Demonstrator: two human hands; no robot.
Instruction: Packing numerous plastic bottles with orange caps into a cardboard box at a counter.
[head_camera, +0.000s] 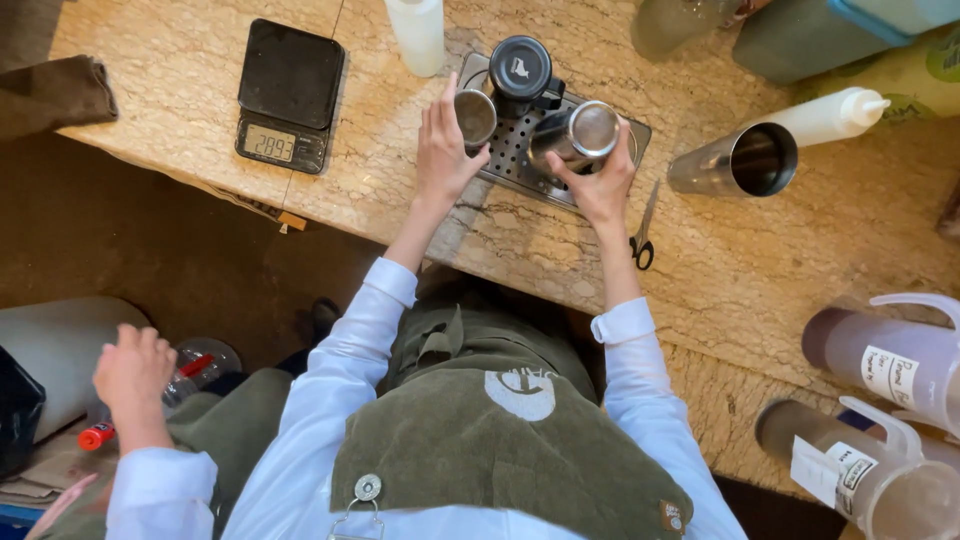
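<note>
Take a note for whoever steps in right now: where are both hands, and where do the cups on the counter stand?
Left hand: fingers spread, resting on the drip tray against the small metal cup.
Right hand: gripping the tilted metal tumbler over the tray.
Black lidded jug stands at the tray's back.
Untouched on the counter: large steel cup on its side, scissors, scale.

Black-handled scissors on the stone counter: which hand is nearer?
Right. The right hand, gripping a steel tumbler, is just up-left of the black-handled scissors; the left hand, at a smaller steel cup, sits farther left across the perforated metal tray.
</note>
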